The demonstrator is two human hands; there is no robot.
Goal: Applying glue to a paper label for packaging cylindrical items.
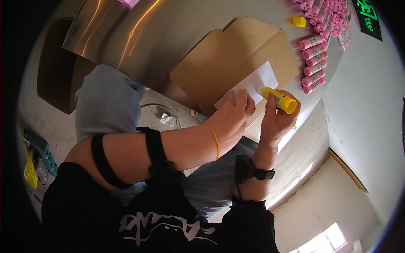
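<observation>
My right hand (279,116) is closed around a yellow glue stick (276,99), whose white tip meets a small sheet of white paper (267,75). Under the paper lies a flat brown cardboard piece (219,55). The fingers of my left hand (234,116), slightly bent and a little apart, rest on the paper near its lower left end; its thumb is hidden. A loose yellow cap (299,21) sits on the shiny metal table (147,40), beyond the cardboard.
Several pink rolls (314,63) are lined up right of the cardboard, with a larger pile (329,14) behind them. An open brown box (59,67) stands on the floor at left. A white wall (367,92) borders the right side.
</observation>
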